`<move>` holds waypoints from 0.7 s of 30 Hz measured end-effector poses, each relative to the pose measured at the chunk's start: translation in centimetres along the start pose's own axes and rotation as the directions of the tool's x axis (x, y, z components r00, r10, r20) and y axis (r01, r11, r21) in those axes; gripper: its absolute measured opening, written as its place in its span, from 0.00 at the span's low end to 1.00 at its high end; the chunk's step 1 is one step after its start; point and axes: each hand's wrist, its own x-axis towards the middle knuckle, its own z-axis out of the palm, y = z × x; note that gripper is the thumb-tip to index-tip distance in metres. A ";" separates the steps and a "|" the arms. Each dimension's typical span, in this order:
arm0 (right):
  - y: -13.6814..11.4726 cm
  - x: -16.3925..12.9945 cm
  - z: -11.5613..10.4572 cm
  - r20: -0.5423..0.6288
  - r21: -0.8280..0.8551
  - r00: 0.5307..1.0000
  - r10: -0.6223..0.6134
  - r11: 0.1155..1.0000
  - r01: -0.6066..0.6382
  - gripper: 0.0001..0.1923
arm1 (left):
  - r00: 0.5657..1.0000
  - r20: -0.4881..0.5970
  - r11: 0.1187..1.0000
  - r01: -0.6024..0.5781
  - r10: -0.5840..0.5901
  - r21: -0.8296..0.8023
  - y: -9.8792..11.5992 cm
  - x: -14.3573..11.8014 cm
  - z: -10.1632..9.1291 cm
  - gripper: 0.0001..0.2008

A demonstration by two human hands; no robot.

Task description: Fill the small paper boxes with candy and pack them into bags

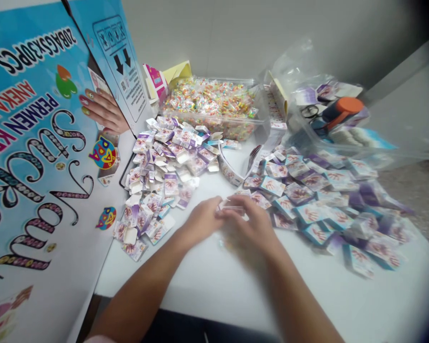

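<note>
Left hand (pixel 200 220) and right hand (pixel 252 224): grips pressed together, pinching one small box (pixel 231 208) between them, above the white desk (pixel 214 281). Open boxes (pixel 157 176) heaped left; closed boxes (pixel 325 200) heaped right.

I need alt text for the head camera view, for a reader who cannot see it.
Left hand and right hand meet over a white table, holding a small blurred item between piles of small purple boxes, before a tub of colourful candy.
</note>
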 end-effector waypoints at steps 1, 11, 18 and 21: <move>0.2 0.0 -0.1 0.013 -0.008 1.000 0.028 1.000 -0.028 0.10 | 1.000 0.020 1.000 -0.002 0.002 0.003 0.1 0.0 -0.1 0.06; 0.3 -0.7 2.0 -0.245 -0.143 0.966 -0.077 0.989 0.043 0.19 | 1.000 0.007 0.914 0.020 -0.018 -0.405 0.9 -0.3 1.2 0.17; -0.1 -0.4 1.6 -0.072 -0.190 0.966 -0.248 0.954 0.231 0.12 | 0.988 -0.115 0.819 0.016 -0.100 -0.574 0.3 0.2 1.2 0.17; -0.6 -0.2 1.1 0.013 -0.143 0.974 -0.225 0.964 0.224 0.09 | 0.991 -0.093 0.828 0.028 -0.097 -0.560 0.6 0.0 0.8 0.15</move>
